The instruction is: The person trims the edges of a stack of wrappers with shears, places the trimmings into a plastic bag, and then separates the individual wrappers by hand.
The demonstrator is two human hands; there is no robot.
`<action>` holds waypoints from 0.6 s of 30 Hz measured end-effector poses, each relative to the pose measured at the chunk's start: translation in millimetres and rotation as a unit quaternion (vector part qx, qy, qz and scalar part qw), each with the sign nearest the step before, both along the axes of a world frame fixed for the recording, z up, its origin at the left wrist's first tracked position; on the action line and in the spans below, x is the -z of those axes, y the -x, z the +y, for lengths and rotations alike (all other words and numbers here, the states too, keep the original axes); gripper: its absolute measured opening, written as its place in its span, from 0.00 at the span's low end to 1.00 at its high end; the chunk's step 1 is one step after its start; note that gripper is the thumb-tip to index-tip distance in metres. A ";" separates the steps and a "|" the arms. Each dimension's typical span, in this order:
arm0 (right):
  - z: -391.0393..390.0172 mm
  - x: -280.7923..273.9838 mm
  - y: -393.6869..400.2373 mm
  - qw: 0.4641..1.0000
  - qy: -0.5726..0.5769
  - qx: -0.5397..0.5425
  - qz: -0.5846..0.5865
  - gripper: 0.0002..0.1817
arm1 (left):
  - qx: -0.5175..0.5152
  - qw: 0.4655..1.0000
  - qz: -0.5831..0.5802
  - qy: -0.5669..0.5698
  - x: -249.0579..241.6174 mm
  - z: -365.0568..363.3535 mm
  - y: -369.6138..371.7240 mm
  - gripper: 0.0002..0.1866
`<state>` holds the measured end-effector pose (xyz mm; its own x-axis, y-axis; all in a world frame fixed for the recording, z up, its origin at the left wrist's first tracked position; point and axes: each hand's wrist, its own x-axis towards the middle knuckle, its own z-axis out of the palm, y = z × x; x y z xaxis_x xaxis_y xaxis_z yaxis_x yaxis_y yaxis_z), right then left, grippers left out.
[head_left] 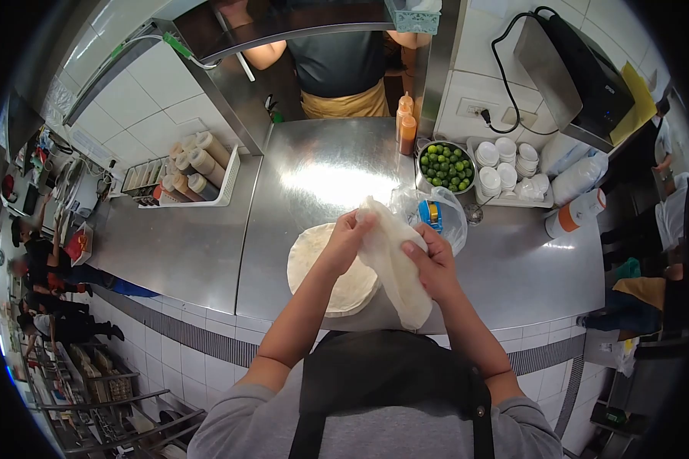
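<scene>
Between my two hands hangs a thin, whitish, limp sheet point(394, 268), which looks like a plastic bag or cloth, over the front of the steel counter. My left hand point(350, 241) pinches its upper left part. My right hand point(434, 264) grips its right side, thumb on top. Just below and beside my left hand, a stack of flat round pale tortillas point(321, 268) lies on the counter. Behind my right hand are a blue and yellow tape roll point(430, 216) and a clear plastic bag point(455, 222).
Beyond stand a bowl of limes point(445, 166), orange sauce bottles point(406, 130), a tray of white cups point(505, 168) and a white bottle point(574, 214). Squeeze bottles fill a white basket point(226, 191) at left. A person point(341, 69) stands across the counter point(283, 164).
</scene>
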<state>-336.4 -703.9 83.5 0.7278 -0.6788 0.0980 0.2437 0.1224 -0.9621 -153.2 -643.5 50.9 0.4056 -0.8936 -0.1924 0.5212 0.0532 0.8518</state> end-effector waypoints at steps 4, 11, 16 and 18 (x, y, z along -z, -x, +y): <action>-17.7 -0.8 17.5 0.998 0.033 -0.015 -0.047 0.05 | 0.022 0.996 -0.040 0.079 0.9 7.0 5.4 0.12; -23.4 -48.3 21.4 0.990 0.103 -0.029 0.093 0.12 | 0.009 0.911 -0.390 0.136 -26.0 3.4 37.1 0.07; -43.3 -34.8 14.7 0.977 0.133 -0.060 0.156 0.10 | 0.066 0.919 -0.373 0.108 -43.5 -0.1 26.4 0.08; -42.4 -28.9 14.3 0.984 0.133 -0.032 0.113 0.09 | 0.082 0.914 -0.393 0.065 -36.8 3.3 13.5 0.09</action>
<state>-350.7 -746.2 112.4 0.7921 -0.6027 0.0970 0.0196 -0.1338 -0.9908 -166.8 -640.2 87.8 0.2322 -0.9491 0.2130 -0.2378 0.1569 0.9586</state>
